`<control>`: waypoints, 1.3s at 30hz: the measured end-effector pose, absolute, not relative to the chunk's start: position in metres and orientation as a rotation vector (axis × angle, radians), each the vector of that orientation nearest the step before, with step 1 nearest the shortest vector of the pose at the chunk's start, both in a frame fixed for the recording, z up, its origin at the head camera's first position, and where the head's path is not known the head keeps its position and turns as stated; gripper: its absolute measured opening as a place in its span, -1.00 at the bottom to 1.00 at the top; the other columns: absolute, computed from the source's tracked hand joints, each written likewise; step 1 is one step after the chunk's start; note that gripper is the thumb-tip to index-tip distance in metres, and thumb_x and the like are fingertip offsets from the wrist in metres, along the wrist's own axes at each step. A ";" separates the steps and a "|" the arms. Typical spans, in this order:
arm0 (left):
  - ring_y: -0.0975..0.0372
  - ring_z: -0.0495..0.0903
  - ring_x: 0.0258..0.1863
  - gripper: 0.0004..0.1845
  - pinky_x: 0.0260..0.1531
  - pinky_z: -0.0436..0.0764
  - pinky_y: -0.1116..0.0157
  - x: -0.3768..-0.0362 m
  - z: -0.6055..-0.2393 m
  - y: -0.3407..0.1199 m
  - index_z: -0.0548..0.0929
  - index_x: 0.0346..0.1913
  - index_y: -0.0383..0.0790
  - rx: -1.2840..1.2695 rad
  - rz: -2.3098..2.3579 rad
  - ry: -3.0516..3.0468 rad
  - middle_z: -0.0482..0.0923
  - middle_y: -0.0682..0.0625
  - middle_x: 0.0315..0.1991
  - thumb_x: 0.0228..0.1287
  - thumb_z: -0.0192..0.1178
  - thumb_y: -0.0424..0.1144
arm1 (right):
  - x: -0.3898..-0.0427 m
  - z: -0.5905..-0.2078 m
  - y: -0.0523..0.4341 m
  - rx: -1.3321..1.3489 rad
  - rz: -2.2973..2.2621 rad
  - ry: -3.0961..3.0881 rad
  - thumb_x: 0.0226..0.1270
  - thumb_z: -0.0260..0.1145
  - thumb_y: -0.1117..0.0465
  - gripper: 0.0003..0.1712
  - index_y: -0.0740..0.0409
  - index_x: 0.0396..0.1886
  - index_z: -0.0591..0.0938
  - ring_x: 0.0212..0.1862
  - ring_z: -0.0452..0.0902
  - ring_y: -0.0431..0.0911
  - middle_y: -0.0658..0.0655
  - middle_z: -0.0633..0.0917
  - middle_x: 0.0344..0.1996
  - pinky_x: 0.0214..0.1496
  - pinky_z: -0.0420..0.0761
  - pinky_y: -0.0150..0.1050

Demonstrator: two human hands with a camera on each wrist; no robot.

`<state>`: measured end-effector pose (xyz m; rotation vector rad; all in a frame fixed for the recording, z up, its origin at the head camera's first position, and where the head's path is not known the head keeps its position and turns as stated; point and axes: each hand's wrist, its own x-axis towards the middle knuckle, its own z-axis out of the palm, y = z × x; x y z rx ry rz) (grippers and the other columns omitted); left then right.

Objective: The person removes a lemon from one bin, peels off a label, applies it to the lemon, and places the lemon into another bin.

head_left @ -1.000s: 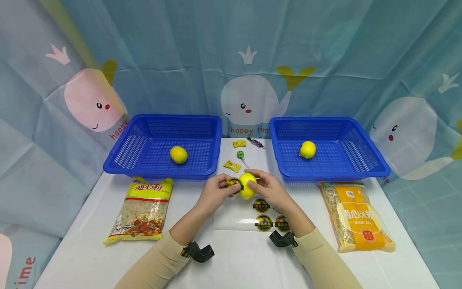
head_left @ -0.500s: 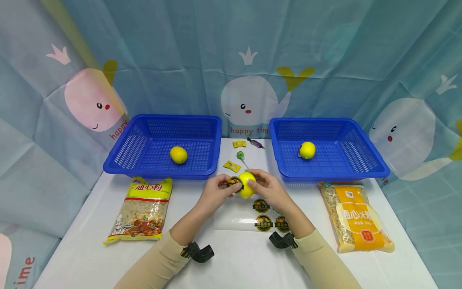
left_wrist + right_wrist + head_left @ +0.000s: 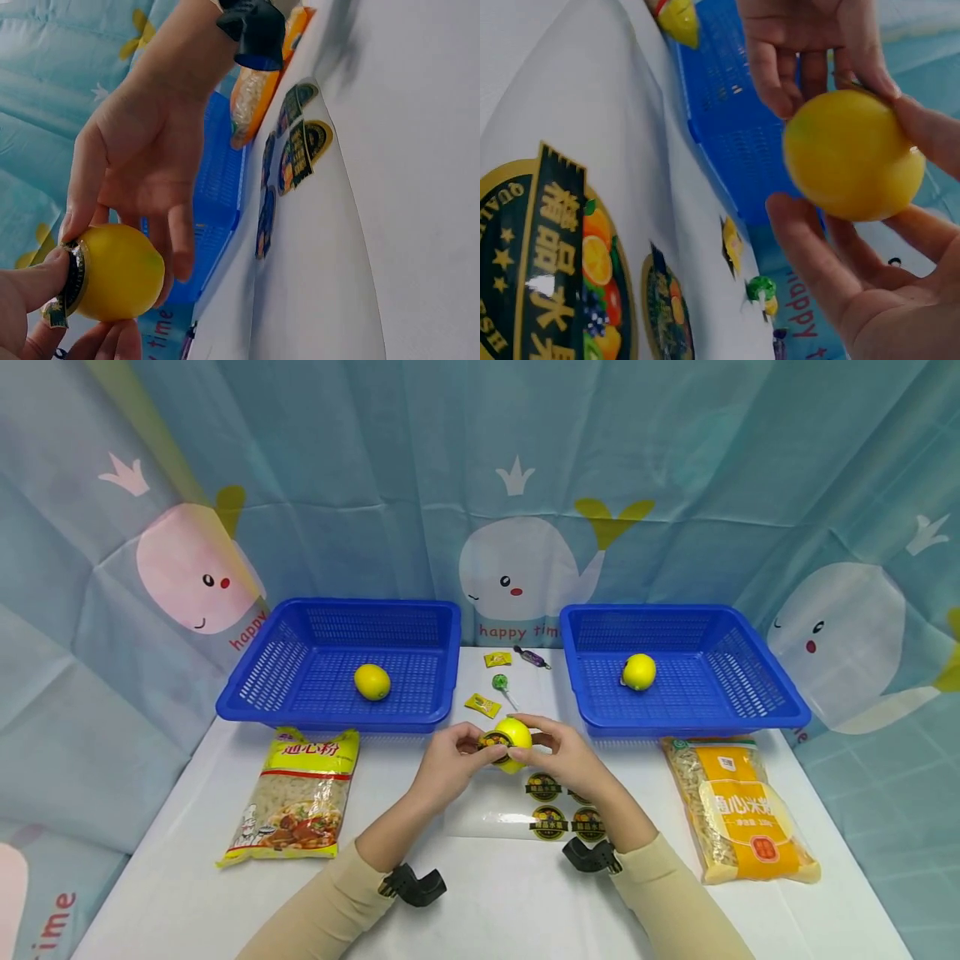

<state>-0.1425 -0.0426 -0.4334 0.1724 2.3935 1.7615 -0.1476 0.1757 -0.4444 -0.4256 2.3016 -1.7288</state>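
Above the white table, my right hand (image 3: 567,766) holds a yellow lemon (image 3: 517,732) between thumb and fingers. My left hand (image 3: 444,766) pinches a round black-and-gold fruit sticker (image 3: 495,742), which lies against the lemon's left side. In the left wrist view the sticker (image 3: 76,279) bends along the lemon's skin, and both thumbs meet at its edge. One end of its banner stands off the lemon. From the right wrist view the lemon (image 3: 855,155) hides most of the sticker. Below the hands is a sticker sheet (image 3: 487,818) with several stickers on its right part.
Two blue baskets stand at the back, the left one (image 3: 337,724) and the right one (image 3: 690,729), each with one lemon. Candies (image 3: 482,705) and a green lollipop (image 3: 500,682) lie between them. Pasta bags flank the hands, left (image 3: 296,802) and right (image 3: 742,814).
My left hand has brought the sticker slightly right, from beside the lemon onto its near left side. My right thumb now touches the sticker's edge. The baskets and bags stay put.
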 end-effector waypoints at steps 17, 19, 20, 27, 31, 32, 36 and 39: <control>0.23 0.61 -0.41 -0.77 -0.38 0.62 0.34 -0.143 -0.430 -0.043 0.70 -0.37 -0.17 0.228 1.740 2.497 0.68 0.04 -0.42 0.15 0.50 -0.10 | -0.148 -0.449 0.182 -0.511 -1.867 2.118 0.46 0.31 0.20 -0.36 0.32 0.44 0.39 0.23 0.59 0.16 0.37 0.56 0.28 0.12 0.68 -0.26; 0.22 0.62 -0.40 -0.77 -0.37 0.64 0.33 -0.143 -0.430 -0.042 0.70 -0.37 -0.17 0.217 1.748 2.497 0.68 0.03 -0.41 0.15 0.51 -0.11 | -0.148 -0.449 0.180 -0.502 -1.859 2.134 0.46 0.32 0.17 -0.36 0.31 0.43 0.40 0.25 0.58 0.15 0.34 0.55 0.29 0.13 0.67 -0.25; 0.22 0.62 -0.40 -0.77 -0.37 0.64 0.33 -0.142 -0.430 -0.042 0.70 -0.37 -0.17 0.211 1.750 2.496 0.68 0.03 -0.41 0.15 0.51 -0.11 | -0.147 -0.448 0.179 -0.498 -1.856 2.139 0.45 0.33 0.16 -0.35 0.31 0.43 0.40 0.25 0.59 0.14 0.34 0.55 0.30 0.13 0.67 -0.25; 0.22 0.61 -0.43 -0.77 -0.41 0.61 0.34 -0.140 -0.430 -0.043 0.71 -0.40 -0.14 0.207 1.750 2.508 0.68 0.05 -0.44 0.11 0.53 -0.09 | -0.145 -0.450 0.181 -0.520 -1.894 2.097 0.46 0.31 0.23 -0.38 0.37 0.41 0.40 0.10 0.69 0.01 0.39 0.61 0.21 0.06 0.71 -0.16; 0.22 0.61 -0.42 -0.77 -0.40 0.61 0.36 -0.140 -0.432 -0.043 0.72 -0.41 -0.13 0.214 1.782 2.503 0.68 0.06 -0.43 0.09 0.54 -0.08 | -0.144 -0.452 0.182 -0.514 -1.951 1.997 0.48 0.27 0.25 -0.39 0.41 0.42 0.37 0.03 0.72 -0.06 0.44 0.60 0.19 0.04 0.72 -0.05; 0.22 0.61 -0.42 -0.77 -0.40 0.60 0.36 -0.140 -0.432 -0.043 0.73 -0.41 -0.13 0.215 1.785 2.500 0.68 0.06 -0.44 0.09 0.54 -0.08 | -0.144 -0.453 0.182 -0.517 -1.961 1.977 0.49 0.26 0.26 -0.39 0.43 0.42 0.36 0.02 0.72 -0.07 0.45 0.60 0.19 0.04 0.72 -0.04; 0.23 0.59 -0.45 -0.76 -0.42 0.58 0.36 -0.141 -0.433 -0.044 0.74 -0.42 -0.14 0.221 1.768 2.480 0.69 0.07 -0.45 0.05 0.56 -0.08 | -0.142 -0.455 0.184 -0.528 -1.963 1.951 0.50 0.22 0.28 -0.40 0.45 0.42 0.35 0.02 0.73 -0.09 0.46 0.56 0.24 0.02 0.72 0.02; 0.24 0.60 -0.45 -0.75 -0.42 0.58 0.33 -0.143 -0.433 -0.044 0.75 -0.41 -0.16 0.220 1.760 2.457 0.71 0.06 -0.45 0.05 0.57 -0.07 | -0.140 -0.455 0.186 -0.530 -1.972 1.933 0.50 0.21 0.29 -0.41 0.45 0.42 0.35 0.02 0.73 -0.09 0.45 0.56 0.25 0.02 0.71 0.08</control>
